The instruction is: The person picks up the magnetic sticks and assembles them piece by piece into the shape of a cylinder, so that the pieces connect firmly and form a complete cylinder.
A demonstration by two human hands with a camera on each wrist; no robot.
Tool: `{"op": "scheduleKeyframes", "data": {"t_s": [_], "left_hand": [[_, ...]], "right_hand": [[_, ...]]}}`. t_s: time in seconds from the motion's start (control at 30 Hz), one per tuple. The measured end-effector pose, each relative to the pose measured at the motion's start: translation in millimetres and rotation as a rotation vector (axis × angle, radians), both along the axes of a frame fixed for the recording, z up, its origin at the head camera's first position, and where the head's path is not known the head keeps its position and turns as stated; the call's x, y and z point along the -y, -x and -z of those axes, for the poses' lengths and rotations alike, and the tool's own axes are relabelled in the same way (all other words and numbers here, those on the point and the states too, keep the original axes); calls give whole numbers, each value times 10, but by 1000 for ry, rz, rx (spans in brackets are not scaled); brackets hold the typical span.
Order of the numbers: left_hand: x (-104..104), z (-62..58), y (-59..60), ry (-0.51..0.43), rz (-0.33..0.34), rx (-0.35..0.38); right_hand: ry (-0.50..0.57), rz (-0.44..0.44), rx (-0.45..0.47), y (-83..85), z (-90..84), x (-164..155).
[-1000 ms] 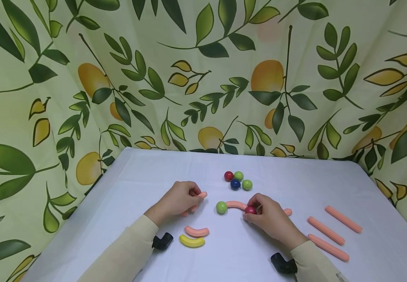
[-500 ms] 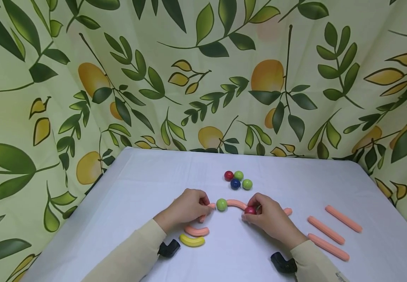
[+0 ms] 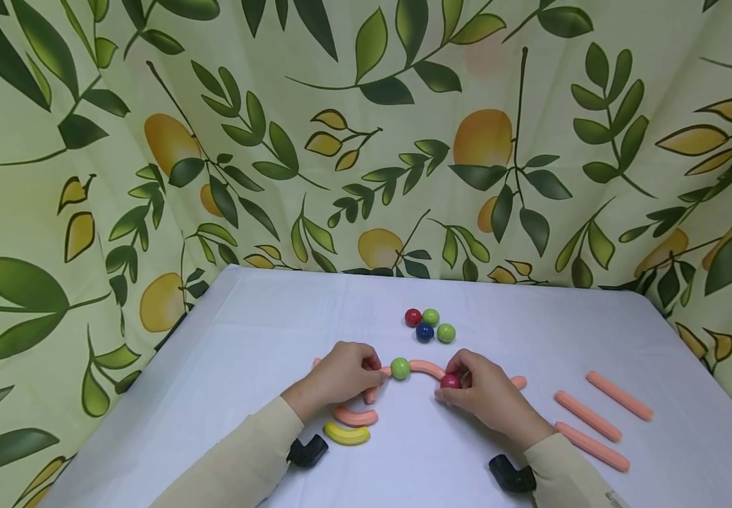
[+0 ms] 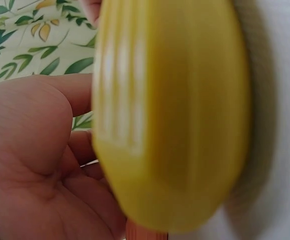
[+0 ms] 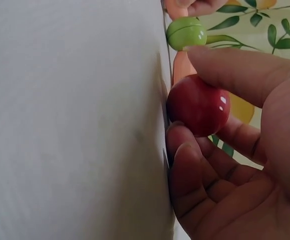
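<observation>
With my left hand [image 3: 340, 377] I pinch a pink magnetic rod [image 3: 385, 372], its tip against a green ball [image 3: 400, 368]. An arched pink rod [image 3: 427, 367] runs from that ball to a red ball [image 3: 450, 382]. My right hand [image 3: 489, 395] holds the red ball between thumb and fingers, as the right wrist view shows, with the ball [image 5: 198, 105] low over the white cloth. Another pink piece [image 3: 371, 396] shows below my left fingers. Closer to me lie a curved pink rod [image 3: 356, 416] and a curved yellow rod [image 3: 347, 433], which fills much of the left wrist view.
Behind the hands sits a cluster of balls: dark red [image 3: 413, 317], green [image 3: 431, 317], blue [image 3: 425, 333] and another green. Several straight pink rods [image 3: 588, 416] lie to the right. One pink end [image 3: 519, 382] peeks out behind my right hand. A leaf-patterned curtain [image 3: 366, 176] hangs behind the table.
My left hand has moved right and toward me with its pink rod, bringing the tip to the green ball. My right hand has stayed on the red ball.
</observation>
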State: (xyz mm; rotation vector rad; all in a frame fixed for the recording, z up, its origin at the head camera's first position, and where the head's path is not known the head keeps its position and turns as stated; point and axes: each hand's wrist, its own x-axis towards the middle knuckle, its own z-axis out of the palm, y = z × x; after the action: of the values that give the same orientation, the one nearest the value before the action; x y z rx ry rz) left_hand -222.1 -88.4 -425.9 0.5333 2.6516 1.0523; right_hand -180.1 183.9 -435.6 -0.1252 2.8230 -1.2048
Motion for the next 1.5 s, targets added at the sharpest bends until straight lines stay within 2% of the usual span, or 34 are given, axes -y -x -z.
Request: {"op": "scheduleKeyframes", "data": {"t_s": [0.37,0.57,0.67,0.8,0.93,1.1,1.27,1.4,1.5], "left_hand": [[-10,1,-6,17,3,-34],[-36,6,-21,11,52,-56],[-47,7,-25,11,77,-65],[-65,7,-31,-5,104,-49],[-44,-23,-17,-55,111,12],[101,-163,68,-160,78,99],[366,-309,200,-246,19,81],[577,-331,268,-258,-16,57],[709,-289,272,-231,-44,59]], "right_hand": [[41,-30,51,-34,-37,-23],[56,-22,111,-56,-62,-46],[67,-9,106,-52,-59,-60],[91,-5,101,-38,-40,-76],[100,-9,105,-28,-26,-76],[86,-20,92,-13,-16,-69],[85,-41,83,-4,-8,-61],[89,-51,87,-10,-10,-62],[84,-56,84,-16,-17,-67]]}}
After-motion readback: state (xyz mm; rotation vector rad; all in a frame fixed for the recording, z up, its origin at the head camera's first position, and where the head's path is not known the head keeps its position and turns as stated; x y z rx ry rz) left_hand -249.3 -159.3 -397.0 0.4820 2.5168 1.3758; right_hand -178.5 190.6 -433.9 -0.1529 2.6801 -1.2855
